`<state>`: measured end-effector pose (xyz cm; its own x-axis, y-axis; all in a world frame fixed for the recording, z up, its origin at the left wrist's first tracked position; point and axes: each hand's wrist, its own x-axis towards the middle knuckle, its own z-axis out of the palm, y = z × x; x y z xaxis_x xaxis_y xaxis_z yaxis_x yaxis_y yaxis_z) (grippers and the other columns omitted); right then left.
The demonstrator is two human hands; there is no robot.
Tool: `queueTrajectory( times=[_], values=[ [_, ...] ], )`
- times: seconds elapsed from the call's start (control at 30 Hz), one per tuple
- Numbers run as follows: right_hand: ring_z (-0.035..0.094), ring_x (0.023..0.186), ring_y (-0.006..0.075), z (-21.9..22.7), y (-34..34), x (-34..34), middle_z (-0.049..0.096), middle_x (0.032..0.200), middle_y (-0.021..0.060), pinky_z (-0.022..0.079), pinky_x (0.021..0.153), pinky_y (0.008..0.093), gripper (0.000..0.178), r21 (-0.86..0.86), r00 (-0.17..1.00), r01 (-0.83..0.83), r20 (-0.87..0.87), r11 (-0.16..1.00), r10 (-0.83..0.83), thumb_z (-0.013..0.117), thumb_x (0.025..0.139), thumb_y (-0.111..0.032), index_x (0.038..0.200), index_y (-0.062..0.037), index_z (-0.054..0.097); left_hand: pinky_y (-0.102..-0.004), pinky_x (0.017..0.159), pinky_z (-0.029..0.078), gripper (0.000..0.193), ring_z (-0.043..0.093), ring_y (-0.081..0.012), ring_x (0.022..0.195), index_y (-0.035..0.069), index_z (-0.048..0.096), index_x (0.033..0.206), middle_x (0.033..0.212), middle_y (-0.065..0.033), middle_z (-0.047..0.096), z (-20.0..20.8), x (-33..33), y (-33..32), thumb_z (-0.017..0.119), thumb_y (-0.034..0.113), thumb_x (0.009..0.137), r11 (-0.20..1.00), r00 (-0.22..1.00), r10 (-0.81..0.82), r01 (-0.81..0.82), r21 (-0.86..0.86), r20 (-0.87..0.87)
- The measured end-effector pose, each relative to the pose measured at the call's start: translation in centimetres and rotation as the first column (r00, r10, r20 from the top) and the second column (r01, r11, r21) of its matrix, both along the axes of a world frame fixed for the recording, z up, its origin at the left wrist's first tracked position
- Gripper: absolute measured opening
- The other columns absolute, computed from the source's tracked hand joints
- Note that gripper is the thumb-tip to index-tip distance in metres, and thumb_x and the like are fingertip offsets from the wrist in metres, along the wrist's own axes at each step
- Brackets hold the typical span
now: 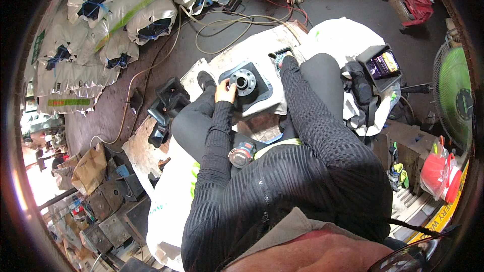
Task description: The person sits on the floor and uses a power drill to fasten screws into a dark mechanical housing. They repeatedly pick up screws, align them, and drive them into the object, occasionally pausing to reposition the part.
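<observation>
A person in a ribbed black long-sleeved top sits with hands apart, the left hand [225,93] touching the left edge of a round grey metal flange with a raised hub and a ring of holes [243,81]. The flange sits on a square black base [258,94] between the legs; whether the fingers grip it cannot be told. The right hand [286,56], mostly hidden by its sleeve, is farther off and to the right, at a small dark open-topped box [290,49], its grip unclear. Nearer, a red-and-grey power tool [242,154] lies by the lap; at far right stands a round green-bladed fan [454,95].
</observation>
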<state>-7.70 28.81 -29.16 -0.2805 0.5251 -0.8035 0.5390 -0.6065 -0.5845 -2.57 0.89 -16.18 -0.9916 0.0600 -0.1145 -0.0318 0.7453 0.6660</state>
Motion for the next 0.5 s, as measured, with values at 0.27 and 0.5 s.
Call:
queueTrajectory(
  times=[0.27,0.5],
  values=[
    [0.035,0.049,0.0125,5.8,0.6,4.0,0.037,0.051,-0.0012,0.032,0.043,0.0281,0.03,-0.633,0.423,-0.712,-0.731,0.302,-0.535,0.042,0.088,-0.034,0.067,-0.0131,0.048,-0.0293,0.076,0.043,0.029,0.057,-0.0163,0.08,-0.002,0.056,0.103,0.085,-0.0102,0.061,27.7,6.7,5.8,0.055,0.015,0.079,0.364,0.838,-0.54,0.318,0.875,-0.08],
    [0.033,0.047,0.011,10.6,-0.8,8.0,0.033,0.048,-0.0027,0.029,0.046,0.0233,0.029,-0.701,0.645,-0.699,-0.703,0.141,-0.298,0.047,0.087,-0.029,0.068,-0.0088,0.053,-0.0316,0.069,0.044,0.028,0.056,-0.0222,0.075,-0.005,0.057,0.098,0.083,-0.0129,0.059,34.9,15.2,9.3,0.05,0.015,0.08,-0.672,0.428,-0.554,0.277,0.687,-0.714]
  ],
)
